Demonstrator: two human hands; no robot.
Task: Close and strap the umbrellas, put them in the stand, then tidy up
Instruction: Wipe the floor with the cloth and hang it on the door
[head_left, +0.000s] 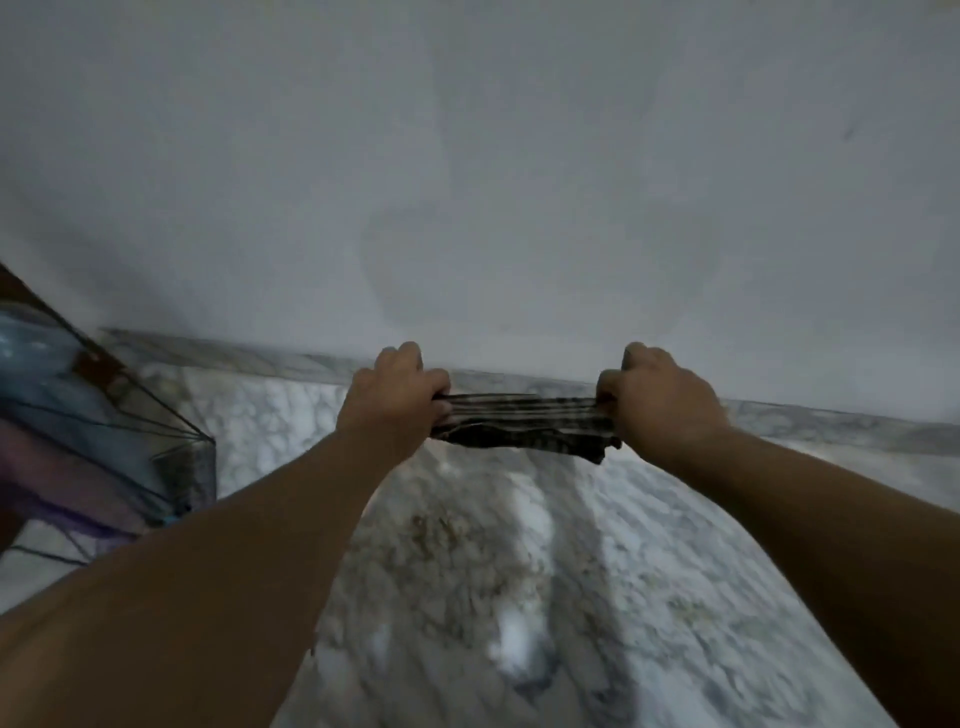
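A: Near first: two bare forearms reaching out over marble floor (467, 597). Motion blur on the floor, so detail soft.

B: Hands?

A: Left hand (397, 400) curled tight round one end of a dark striped cloth (524, 423), right hand (660, 400) curled round the other end. Cloth pulled taut between them, held clear of the floor, close to the wall skirting (831, 421). Looks like a rag or a small cover; cannot tell which.

B: Umbrellas?

A: One only, open umbrella (78, 415), translucent blue-purple canopy with dark ribs, at the floor's left edge, partly cut off by the frame. Not closed, not strapped.

B: Stand? Any container?

A: None in view, so contents unknown.

B: Progress?

A: Judged early or mid-way: at least this umbrella left to close, strap and stow. Cloth handling may belong to tidying or wiping, unsure. Beyond it only plain grey wall (467, 182).
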